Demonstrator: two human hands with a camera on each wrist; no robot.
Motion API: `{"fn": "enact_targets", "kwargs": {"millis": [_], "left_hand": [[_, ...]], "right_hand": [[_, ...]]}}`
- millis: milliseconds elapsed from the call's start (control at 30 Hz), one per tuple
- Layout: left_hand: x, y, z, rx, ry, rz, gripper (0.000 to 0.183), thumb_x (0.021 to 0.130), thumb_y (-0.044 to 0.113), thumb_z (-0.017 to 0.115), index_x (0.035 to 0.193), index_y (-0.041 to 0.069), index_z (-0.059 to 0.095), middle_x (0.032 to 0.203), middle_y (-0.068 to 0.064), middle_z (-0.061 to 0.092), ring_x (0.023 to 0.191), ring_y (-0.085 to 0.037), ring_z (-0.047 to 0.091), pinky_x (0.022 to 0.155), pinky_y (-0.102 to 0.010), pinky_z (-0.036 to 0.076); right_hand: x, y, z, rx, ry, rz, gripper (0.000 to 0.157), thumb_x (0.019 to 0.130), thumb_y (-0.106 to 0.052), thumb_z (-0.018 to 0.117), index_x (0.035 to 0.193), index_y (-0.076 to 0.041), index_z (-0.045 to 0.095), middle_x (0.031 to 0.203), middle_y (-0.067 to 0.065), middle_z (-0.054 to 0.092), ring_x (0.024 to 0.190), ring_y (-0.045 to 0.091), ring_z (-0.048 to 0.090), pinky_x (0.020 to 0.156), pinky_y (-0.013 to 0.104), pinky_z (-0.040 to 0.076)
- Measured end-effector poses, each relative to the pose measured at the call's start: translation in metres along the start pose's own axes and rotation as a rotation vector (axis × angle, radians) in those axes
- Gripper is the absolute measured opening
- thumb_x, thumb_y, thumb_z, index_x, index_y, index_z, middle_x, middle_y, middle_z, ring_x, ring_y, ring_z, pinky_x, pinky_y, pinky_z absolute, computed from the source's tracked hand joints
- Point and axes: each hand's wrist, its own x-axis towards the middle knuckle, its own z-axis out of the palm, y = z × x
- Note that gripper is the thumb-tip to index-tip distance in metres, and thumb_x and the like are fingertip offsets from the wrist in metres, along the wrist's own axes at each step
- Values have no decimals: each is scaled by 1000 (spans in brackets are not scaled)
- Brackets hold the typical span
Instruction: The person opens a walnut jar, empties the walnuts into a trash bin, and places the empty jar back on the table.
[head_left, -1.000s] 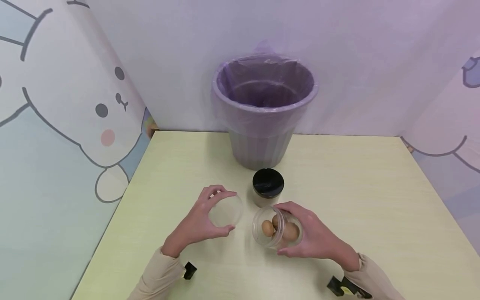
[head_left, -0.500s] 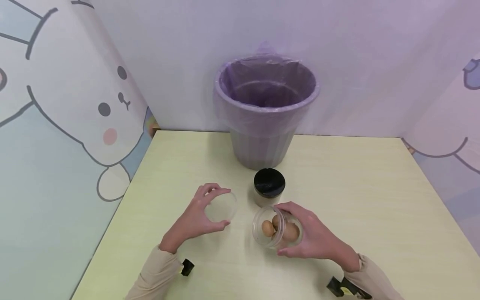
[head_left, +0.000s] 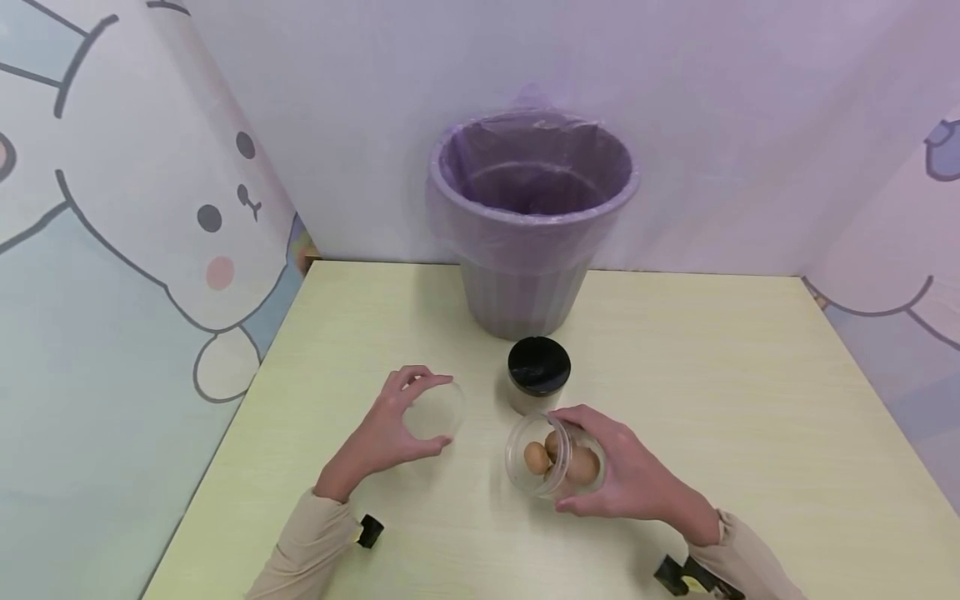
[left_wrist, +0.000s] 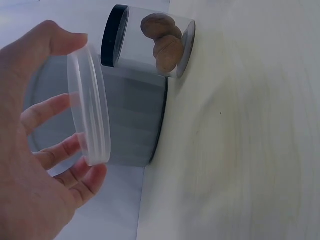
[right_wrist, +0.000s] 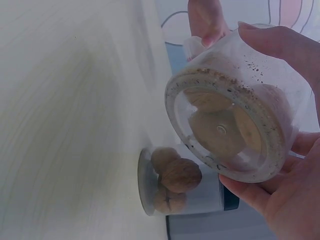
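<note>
Between thumb and fingers, my left hand (head_left: 386, 429) holds a round translucent plastic lid (left_wrist: 92, 107) by its edge, to the left of the jar. My right hand (head_left: 633, 471) grips a clear plastic jar (right_wrist: 225, 125) around its side. That jar is tilted, its mouth turned up toward the head camera and to the left, and several round brown nuts (head_left: 537, 457) show inside. Dark specks dot the jar's bottom rim in the right wrist view. Just behind it stands a second clear jar with a black lid (head_left: 538, 365), upright, with several walnuts (right_wrist: 181, 175) in it.
A grey bin (head_left: 521, 292) lined with a purple bag stands at the back of the pale wooden table (head_left: 712, 358), behind the black-lidded jar. Walls with cartoon drawings (head_left: 225, 250) rise at both sides, and a plain wall (head_left: 337, 125) closes off the back.
My left hand has drifted left with the lid, widening the gap to the jar. The right hand and its jar stay nearly where they were.
</note>
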Motion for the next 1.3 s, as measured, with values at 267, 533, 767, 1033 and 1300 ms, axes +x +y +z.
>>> {"fn": "enact_targets", "kwargs": {"millis": [267, 533, 767, 1033, 1300], "left_hand": [[0, -11, 0, 22, -7, -30, 68, 67, 34, 83, 129, 27, 56, 123, 4, 42, 115, -17, 37, 85, -44, 46], [0, -18, 0, 29, -11, -34, 69, 66, 32, 84, 129, 25, 57, 123, 0, 43, 114, -20, 37, 85, -47, 45], [0, -24, -1, 50, -31, -69, 69, 67, 32, 84, 130, 26, 56, 126, -1, 42, 116, -21, 36, 88, -49, 44], [-1, -32, 0, 56, -31, -102, 70, 67, 28, 83, 131, 25, 55, 125, -2, 42, 113, -22, 36, 86, -47, 44], [0, -37, 0, 79, -55, -141, 70, 67, 28, 83, 131, 24, 56, 128, -3, 41, 114, -23, 36, 87, -48, 43]], "right_hand": [[-1, 1, 0, -2, -1, 1, 90, 56, -42, 90, 130, -12, 48, 120, -8, 55, 106, 10, 55, 91, 29, 44], [-3, 1, 0, -3, 3, 5, 91, 55, -38, 91, 131, -15, 47, 122, -7, 55, 108, 11, 55, 92, 30, 43], [-4, 2, -1, -5, 9, 5, 90, 55, -38, 91, 130, -13, 48, 123, -7, 55, 109, 11, 54, 92, 31, 44], [-5, 1, -2, -4, 7, 11, 90, 56, -37, 91, 130, -13, 48, 122, -8, 54, 108, 10, 55, 91, 32, 44], [-6, 3, -2, 0, 9, 13, 90, 55, -36, 91, 130, -13, 48, 122, -4, 56, 108, 11, 55, 92, 31, 44]]}}
